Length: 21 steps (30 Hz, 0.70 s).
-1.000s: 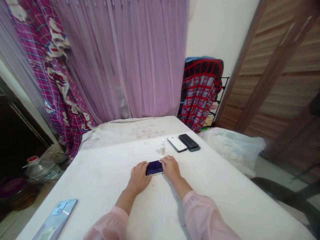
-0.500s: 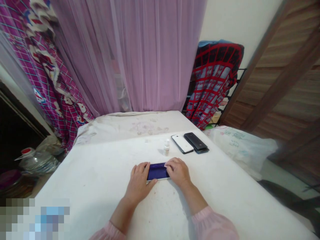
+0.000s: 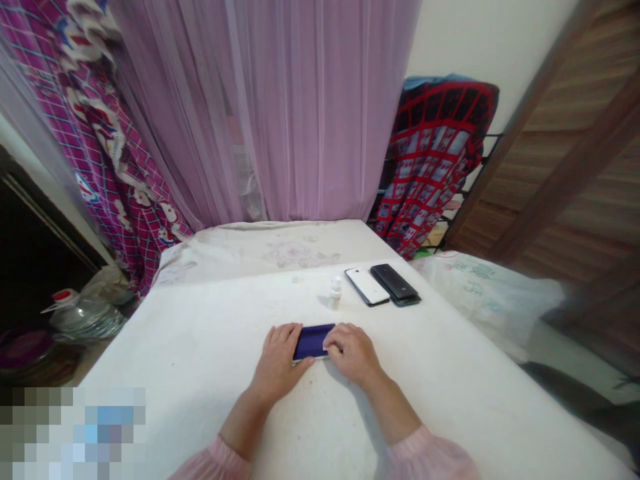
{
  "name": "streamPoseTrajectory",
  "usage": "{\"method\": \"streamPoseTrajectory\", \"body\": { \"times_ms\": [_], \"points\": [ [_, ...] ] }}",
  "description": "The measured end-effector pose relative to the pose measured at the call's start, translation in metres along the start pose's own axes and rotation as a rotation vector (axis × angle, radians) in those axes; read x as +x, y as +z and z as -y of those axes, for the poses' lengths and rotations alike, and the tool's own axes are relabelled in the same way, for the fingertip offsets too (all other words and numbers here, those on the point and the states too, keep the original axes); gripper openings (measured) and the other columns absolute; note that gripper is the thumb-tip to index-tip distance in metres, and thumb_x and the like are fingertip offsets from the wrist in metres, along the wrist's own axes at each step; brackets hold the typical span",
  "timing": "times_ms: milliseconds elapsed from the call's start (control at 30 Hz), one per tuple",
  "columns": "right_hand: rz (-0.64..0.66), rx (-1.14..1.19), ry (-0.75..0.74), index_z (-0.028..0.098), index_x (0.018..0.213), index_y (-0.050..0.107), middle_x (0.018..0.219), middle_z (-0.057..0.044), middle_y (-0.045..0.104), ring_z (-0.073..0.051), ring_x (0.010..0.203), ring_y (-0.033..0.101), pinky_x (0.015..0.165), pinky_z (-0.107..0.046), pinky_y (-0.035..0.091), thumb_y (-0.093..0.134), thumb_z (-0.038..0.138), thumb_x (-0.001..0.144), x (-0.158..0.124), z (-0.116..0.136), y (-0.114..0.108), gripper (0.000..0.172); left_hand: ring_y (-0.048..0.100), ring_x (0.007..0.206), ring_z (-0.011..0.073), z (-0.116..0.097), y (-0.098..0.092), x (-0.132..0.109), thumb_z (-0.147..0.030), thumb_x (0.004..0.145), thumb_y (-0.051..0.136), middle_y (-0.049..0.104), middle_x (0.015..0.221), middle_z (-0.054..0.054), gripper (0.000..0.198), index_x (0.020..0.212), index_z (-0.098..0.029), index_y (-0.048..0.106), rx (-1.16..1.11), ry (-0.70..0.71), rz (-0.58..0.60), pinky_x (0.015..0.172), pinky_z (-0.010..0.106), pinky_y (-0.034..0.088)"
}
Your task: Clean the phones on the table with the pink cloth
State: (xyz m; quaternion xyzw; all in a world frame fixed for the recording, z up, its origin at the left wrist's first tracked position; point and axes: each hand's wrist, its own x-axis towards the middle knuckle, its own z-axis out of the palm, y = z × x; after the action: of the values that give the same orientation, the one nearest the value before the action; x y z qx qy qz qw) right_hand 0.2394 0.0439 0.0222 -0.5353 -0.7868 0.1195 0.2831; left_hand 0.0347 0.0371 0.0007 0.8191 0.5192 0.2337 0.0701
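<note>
A phone with a dark blue screen (image 3: 311, 341) lies flat on the white table cover (image 3: 240, 307). My left hand (image 3: 276, 363) grips its left end, fingers at the far edge and thumb at the near edge. Over the right part of the screen, my right hand (image 3: 353, 353) is closed in a pinch around a small pale piece, mostly hidden by the fingers. Beyond the phone stands a small clear bottle with a white cap (image 3: 335, 295).
Behind to the right lie a white phone (image 3: 368, 286) and a stack of black phones (image 3: 395, 284). A plastic bag (image 3: 500, 287) is at the table's right side. Purple curtains (image 3: 320, 120) hang at the back. A large bottle (image 3: 87, 317) stands at the far left.
My right hand has moved slightly left and nearer over the screen, covering its right end more. My left hand keeps its place on the phone. The camera view has shifted a little.
</note>
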Motion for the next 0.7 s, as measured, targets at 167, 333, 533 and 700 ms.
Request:
{"method": "streamPoseTrajectory", "body": {
  "times_ms": [167, 333, 533, 700],
  "points": [
    [-0.168, -0.021, 0.05, 0.023, 0.08, 0.072, 0.084, -0.004, 0.068, -0.019, 0.084, 0.058, 0.081, -0.031, 0.042, 0.054, 0.011, 0.081, 0.003, -0.02, 0.006, 0.022, 0.05, 0.118, 0.0304, 0.002, -0.001, -0.005, -0.04, 0.082, 0.062, 0.056, 0.127, 0.012, 0.058, 0.134, -0.02, 0.045, -0.032, 0.004, -0.016, 0.106, 0.054, 0.033],
    [-0.121, 0.093, -0.11, 0.024, 0.082, 0.072, 0.087, -0.002, 0.07, -0.018, 0.085, 0.058, 0.08, -0.03, 0.043, 0.054, 0.005, 0.077, 0.008, 0.001, 0.019, 0.027, 0.049, 0.119, 0.0318, 0.002, -0.002, -0.006, -0.042, 0.082, 0.063, 0.055, 0.128, 0.014, 0.065, 0.137, -0.018, 0.04, -0.046, 0.002, -0.004, 0.106, 0.056, 0.032],
    [0.05, 0.186, -0.115, 0.024, 0.065, 0.069, 0.075, 0.001, 0.069, -0.015, 0.073, 0.06, 0.075, -0.028, 0.045, 0.057, 0.003, 0.068, 0.001, 0.007, 0.007, 0.024, 0.046, 0.124, 0.0312, 0.004, -0.002, -0.005, -0.044, 0.082, 0.062, 0.053, 0.133, 0.013, 0.068, 0.14, -0.02, 0.037, -0.074, -0.006, 0.036, 0.109, 0.056, 0.028],
    [-0.102, 0.044, -0.02, 0.024, 0.074, 0.072, 0.081, -0.002, 0.07, -0.018, 0.08, 0.06, 0.077, -0.031, 0.045, 0.054, 0.007, 0.075, 0.004, -0.017, 0.003, 0.025, 0.046, 0.125, 0.0313, 0.007, -0.001, -0.003, -0.043, 0.082, 0.062, 0.052, 0.133, 0.014, 0.071, 0.142, -0.021, 0.033, -0.087, -0.001, 0.048, 0.109, 0.056, 0.028]
  ]
}}
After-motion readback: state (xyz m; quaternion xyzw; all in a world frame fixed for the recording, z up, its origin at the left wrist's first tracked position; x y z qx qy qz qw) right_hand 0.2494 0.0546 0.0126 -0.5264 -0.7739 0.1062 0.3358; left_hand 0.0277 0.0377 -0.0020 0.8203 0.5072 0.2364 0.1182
